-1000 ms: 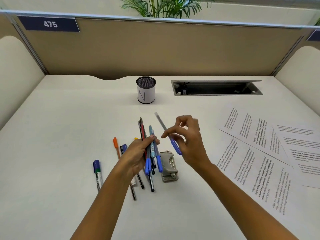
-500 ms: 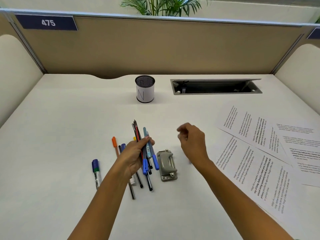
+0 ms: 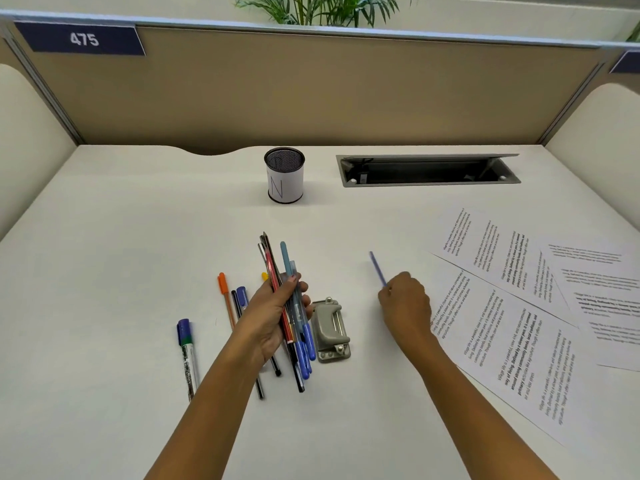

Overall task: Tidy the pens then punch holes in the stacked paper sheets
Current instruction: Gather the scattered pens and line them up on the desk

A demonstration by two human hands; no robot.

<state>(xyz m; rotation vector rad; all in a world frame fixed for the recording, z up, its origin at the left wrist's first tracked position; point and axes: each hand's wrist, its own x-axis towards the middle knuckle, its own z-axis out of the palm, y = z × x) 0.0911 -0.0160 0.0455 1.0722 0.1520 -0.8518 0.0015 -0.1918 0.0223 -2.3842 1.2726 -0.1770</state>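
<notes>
My left hand is shut on a bundle of several pens, red, black and blue, held just above the desk with its tips pointing away from me. My right hand is closed low over the desk to the right, and a thin blue pen sticks out of it up and to the left. A grey hole punch lies between my hands. An orange pen, a blue-capped pen and a blue-and-green marker lie loose on the left. Printed paper sheets lie spread out on the right.
A black mesh pen cup with a white label stands at the back centre. An open cable tray is set into the desk behind the papers. Beige partition walls close off the desk at the back and sides.
My right hand has moved right and down, away from the bundle toward the desk near the papers. My left hand has kept the bundle almost in place.
</notes>
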